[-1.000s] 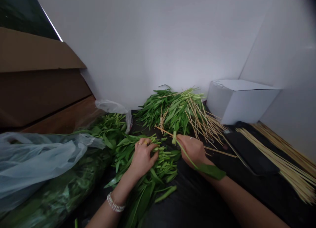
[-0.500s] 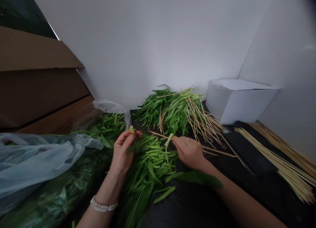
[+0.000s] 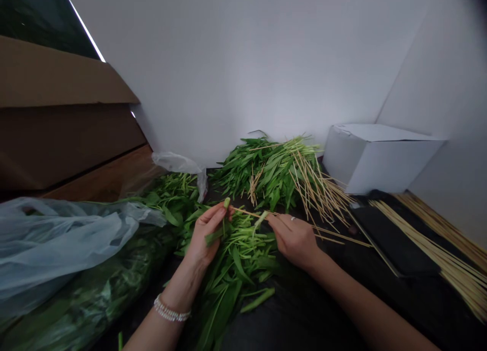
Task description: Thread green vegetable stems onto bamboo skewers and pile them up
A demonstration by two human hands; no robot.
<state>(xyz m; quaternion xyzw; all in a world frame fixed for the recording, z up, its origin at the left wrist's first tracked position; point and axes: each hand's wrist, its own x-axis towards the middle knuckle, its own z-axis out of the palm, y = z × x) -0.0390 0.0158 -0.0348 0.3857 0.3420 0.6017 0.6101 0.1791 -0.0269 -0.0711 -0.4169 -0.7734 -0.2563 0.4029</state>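
Note:
Between the fingers of my left hand [image 3: 207, 232] is a green stem [image 3: 227, 203], held upright with a leaf hanging below it. My right hand [image 3: 294, 238] is closed on a thin wooden skewer [image 3: 247, 212], whose far end reaches the stem at my left fingertips. A second pale green stem [image 3: 260, 219] sits on the skewer beside my right fingers. Under both hands lies a pile of cut leafy stems [image 3: 243, 249]. Whether the skewer's tip has pierced the left stem cannot be made out.
Behind is a heap of greens [image 3: 274, 173] with many skewers [image 3: 323, 188]. At right are a white box [image 3: 384, 158], a dark flat object [image 3: 395, 242] and bundled skewers [image 3: 437, 254]. Left are plastic bags [image 3: 68, 239] of greens and a cardboard box [image 3: 64, 138].
My left hand has come closer to my right, and the skewer's end now meets the stem in it. The whole view has shifted slightly.

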